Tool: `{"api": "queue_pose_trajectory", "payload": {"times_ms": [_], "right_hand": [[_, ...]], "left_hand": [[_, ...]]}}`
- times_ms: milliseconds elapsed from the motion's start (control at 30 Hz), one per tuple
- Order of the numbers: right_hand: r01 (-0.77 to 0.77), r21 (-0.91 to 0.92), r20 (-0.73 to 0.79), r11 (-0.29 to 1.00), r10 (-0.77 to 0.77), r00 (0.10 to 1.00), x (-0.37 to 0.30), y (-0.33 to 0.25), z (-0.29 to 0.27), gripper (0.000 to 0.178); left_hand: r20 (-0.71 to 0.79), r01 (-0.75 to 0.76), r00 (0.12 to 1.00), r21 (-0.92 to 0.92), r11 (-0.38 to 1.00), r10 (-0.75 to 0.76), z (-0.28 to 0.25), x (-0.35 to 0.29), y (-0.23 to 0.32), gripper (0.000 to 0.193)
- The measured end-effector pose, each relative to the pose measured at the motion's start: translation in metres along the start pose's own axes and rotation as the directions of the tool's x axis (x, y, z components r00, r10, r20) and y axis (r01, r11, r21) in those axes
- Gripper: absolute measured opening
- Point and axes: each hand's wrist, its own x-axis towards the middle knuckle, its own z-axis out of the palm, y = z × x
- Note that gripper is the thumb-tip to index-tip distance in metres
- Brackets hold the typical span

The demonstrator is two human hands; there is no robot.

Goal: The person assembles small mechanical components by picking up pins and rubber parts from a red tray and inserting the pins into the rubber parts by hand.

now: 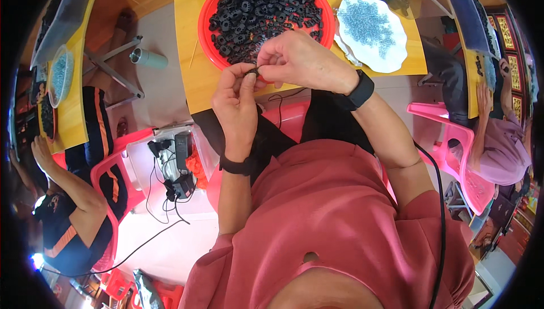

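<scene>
My left hand and my right hand meet just over the near rim of a red round tray. Between their pinched fingertips is a small black plastic piece, mostly covered by thumbs and fingers. A heap of similar black pieces with holes, looking like cord locks, fills the tray. Right of it lies a white scalloped plate bearing many tiny silvery-blue pieces that look like small metal springs.
The yellow table ends just in front of my lap. A clear plastic box with black chargers and cables stands on my left. Other people sit at tables on both sides, near a pink chair on the right. A cable runs along my right side.
</scene>
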Motion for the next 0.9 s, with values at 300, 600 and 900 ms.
{"api": "queue_pose_trajectory", "payload": {"times_ms": [300, 600, 900], "right_hand": [[0.101, -0.125, -0.047, 0.987, -0.108, 0.993, -0.002, 0.0, -0.003, 0.019], [0.08, -0.033, -0.109, 0.996, -0.083, 0.991, -0.01, -0.004, 0.002, 0.019], [0.129, -0.209, -0.134, 0.969, -0.159, 0.978, -0.006, -0.004, 0.007, 0.018]], "left_hand": [[-0.012, 0.059, 0.998, -0.059, 0.997, -0.06, 0.004, 0.0, 0.002, 0.014], [0.03, 0.1, 0.995, -0.297, 0.95, -0.095, -0.002, 0.004, -0.001, 0.015], [-0.021, 0.065, 0.997, -0.162, 0.985, -0.069, -0.001, 0.002, 0.0, 0.014]]}}
